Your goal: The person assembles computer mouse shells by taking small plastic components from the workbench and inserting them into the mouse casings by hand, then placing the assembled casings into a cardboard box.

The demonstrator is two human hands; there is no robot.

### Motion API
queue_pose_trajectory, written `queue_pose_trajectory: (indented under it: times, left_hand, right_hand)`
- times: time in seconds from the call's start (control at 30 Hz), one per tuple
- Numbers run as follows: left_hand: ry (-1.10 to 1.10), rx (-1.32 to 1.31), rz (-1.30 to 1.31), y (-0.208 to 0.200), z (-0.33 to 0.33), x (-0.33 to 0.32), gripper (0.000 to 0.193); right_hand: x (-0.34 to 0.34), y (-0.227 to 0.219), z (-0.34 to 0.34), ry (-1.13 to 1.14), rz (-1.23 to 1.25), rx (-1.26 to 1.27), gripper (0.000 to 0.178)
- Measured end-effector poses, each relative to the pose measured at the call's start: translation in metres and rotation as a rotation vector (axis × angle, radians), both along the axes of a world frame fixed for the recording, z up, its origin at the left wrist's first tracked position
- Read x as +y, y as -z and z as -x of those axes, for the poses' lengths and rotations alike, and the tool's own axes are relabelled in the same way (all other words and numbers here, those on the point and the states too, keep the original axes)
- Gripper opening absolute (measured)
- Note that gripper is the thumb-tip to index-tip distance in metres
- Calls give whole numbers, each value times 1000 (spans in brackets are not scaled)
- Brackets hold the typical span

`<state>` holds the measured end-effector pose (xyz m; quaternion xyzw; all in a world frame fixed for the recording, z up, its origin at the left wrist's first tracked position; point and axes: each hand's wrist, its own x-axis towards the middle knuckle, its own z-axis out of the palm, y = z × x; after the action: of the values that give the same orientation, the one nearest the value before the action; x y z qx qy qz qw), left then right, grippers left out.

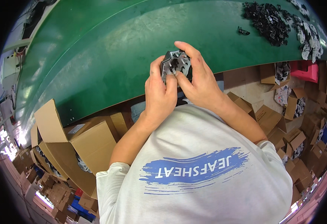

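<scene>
Between my two hands, over the near edge of the green table, is a grey and black moulded plastic part (pixel 175 63) with a hollow, ribbed inside turned up. My left hand (pixel 161 86) grips its left side, fingers behind and thumb at the front. On the right side my right hand (pixel 197 76) holds it too, thumb pressed at the lower front and the index finger raised past its top edge. My fingers hide parts of the piece. A heap of small black plastic parts (pixel 269 22) lies at the far right of the table, with one black clip-like part (pixel 243 31) apart from it.
The green table (pixel 107 56) spans the view ahead. White and black parts (pixel 309 39) lie at its right end. An open cardboard box (pixel 92 140) stands at my left. More boxes (pixel 269 117) and a pink bin (pixel 305 71) fill the floor at right.
</scene>
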<state>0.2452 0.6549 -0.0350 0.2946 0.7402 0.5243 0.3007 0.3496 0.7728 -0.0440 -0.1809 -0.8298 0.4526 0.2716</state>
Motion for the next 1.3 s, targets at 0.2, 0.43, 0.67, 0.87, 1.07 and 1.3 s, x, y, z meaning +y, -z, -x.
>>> queue_pose_trajectory:
  times: [0.2, 0.43, 0.67, 0.87, 1.07, 1.3]
  left_hand:
    - [23, 39, 33, 7, -3, 4, 44]
    - [98, -100, -16, 4, 9, -4, 50]
    - [-263, -649, -176, -37, 40, -113, 56]
    - [-535, -396, -301, -113, 82, -292, 50]
    - [-1238, -82, -97, -140, 53, -491, 46]
    - [-922, -103, 860, -77, 72, -476, 64]
  right_hand:
    - [2, 4, 0, 18, 5, -29, 69]
    - [8, -18, -7, -93, 199, -229, 79]
    - [72, -35, -39, -53, 183, -158, 50]
    - [191, 23, -94, 447, -631, -438, 37]
    - [187, 50, -88, 370, -220, -375, 27]
    - [178, 42, -70, 296, -165, -334, 24]
